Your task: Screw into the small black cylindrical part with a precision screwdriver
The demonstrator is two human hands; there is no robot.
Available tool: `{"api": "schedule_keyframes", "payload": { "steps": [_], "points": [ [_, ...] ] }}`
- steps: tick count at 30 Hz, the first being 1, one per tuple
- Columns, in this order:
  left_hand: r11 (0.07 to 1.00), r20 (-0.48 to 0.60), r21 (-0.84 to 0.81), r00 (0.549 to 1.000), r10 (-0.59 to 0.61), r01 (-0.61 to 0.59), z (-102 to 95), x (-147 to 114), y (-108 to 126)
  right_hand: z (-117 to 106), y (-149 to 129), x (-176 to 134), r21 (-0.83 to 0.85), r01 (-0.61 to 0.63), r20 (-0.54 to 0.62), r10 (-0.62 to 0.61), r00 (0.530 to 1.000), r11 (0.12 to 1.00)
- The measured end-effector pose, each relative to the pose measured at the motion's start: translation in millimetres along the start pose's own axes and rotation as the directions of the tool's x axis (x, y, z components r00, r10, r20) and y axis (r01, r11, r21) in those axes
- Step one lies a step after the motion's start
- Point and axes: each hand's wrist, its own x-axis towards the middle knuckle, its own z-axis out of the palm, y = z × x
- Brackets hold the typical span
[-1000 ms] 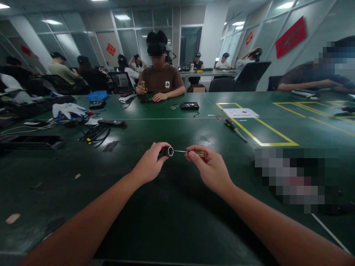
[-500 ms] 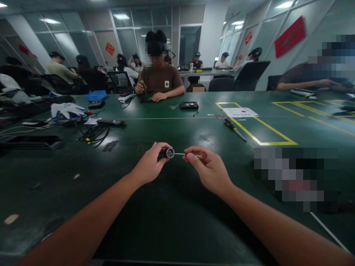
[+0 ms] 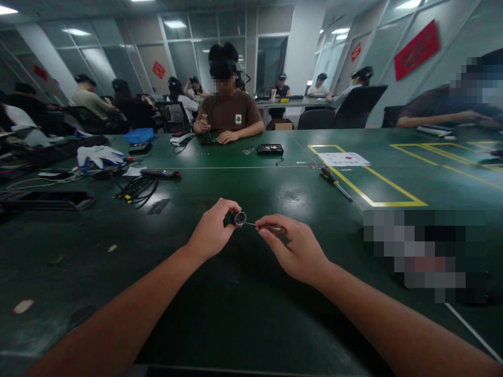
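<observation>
In the head view, my left hand [image 3: 215, 226] is closed around a small dark cylindrical part [image 3: 240, 218] whose round, light-rimmed open end faces me and to the right. What kind of part it is I cannot make out. My right hand [image 3: 295, 242] grips a screwdriver [image 3: 274, 228] by its brownish, see-through handle, between thumb and fingers. The thin shaft points left, and its tip reaches the rim of the round end; whether it goes inside cannot be told. Both hands are held above the green tabletop [image 3: 236, 314].
A black-and-yellow screwdriver [image 3: 336, 183] lies beyond my right hand, near a paper sheet [image 3: 343, 159]. Coiled black cable [image 3: 137, 191], white gloves [image 3: 100, 157] and a blue basket [image 3: 139, 136] are at left. Across the table a person [image 3: 230, 112] works by a black device [image 3: 270, 149].
The screwdriver handle has swung lower and its shaft now slants up toward the left. The cylindrical part has turned slightly in my left hand. The whole view has shifted a little.
</observation>
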Motion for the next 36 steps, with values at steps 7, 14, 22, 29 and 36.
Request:
{"api": "schedule_keyframes", "payload": {
  "steps": [7,14,22,29,36],
  "points": [
    [0.991,0.011,0.112,0.998,0.068,-0.069,-0.2,2,0,2,-1,1,-0.078,0.022,0.029,-0.020,0.999,0.997],
    [0.971,0.077,0.228,0.996,0.053,-0.070,-2.1,2,-6,6,0,1,0.027,-0.047,0.084,0.045,0.995,0.999],
    [0.961,0.266,0.277,0.960,-0.081,0.004,-5.0,3,2,22,26,9,0.716,-0.438,0.095,0.546,0.832,0.544],
    [0.988,0.272,0.138,0.957,-0.099,0.063,0.1,1,3,19,30,9,0.576,-0.387,0.017,0.463,0.886,0.720],
    [0.995,0.291,0.083,0.954,-0.076,0.054,0.0,0,5,17,33,11,0.639,-0.422,0.033,0.525,0.850,0.643]
  ]
}}
